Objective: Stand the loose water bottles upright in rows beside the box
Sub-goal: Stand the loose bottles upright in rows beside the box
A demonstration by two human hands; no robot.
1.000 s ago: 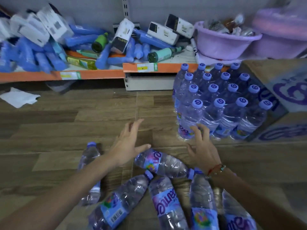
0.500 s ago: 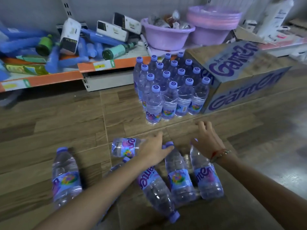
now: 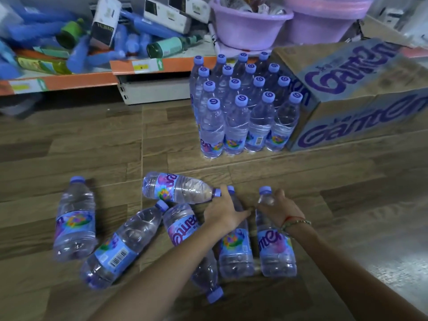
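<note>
Several loose water bottles with purple caps lie on the wooden floor (image 3: 92, 140). My left hand (image 3: 223, 210) is closed over the shoulder of the middle lying bottle (image 3: 236, 249), just below its cap. Around the neck of the bottle to its right (image 3: 275, 251) my right hand (image 3: 279, 209) is closed. More bottles lie to the left: a sideways one (image 3: 178, 188), one under my left forearm (image 3: 183, 225), a diagonal one (image 3: 122, 246) and a far-left one (image 3: 74, 218). Several upright bottles (image 3: 243, 117) stand in rows against the left side of the cardboard box (image 3: 361, 89).
A low shelf with an orange edge (image 3: 76, 81) runs along the back, piled with blue packs, white cartons and green bottles. Purple plastic basins (image 3: 250, 26) sit on it behind the box. Open floor lies between the lying bottles and the upright rows.
Both hands have dropped from hovering above the pile onto two neighbouring bottles and closed on them. The view has shifted, so the box and rows sit farther up and right.
</note>
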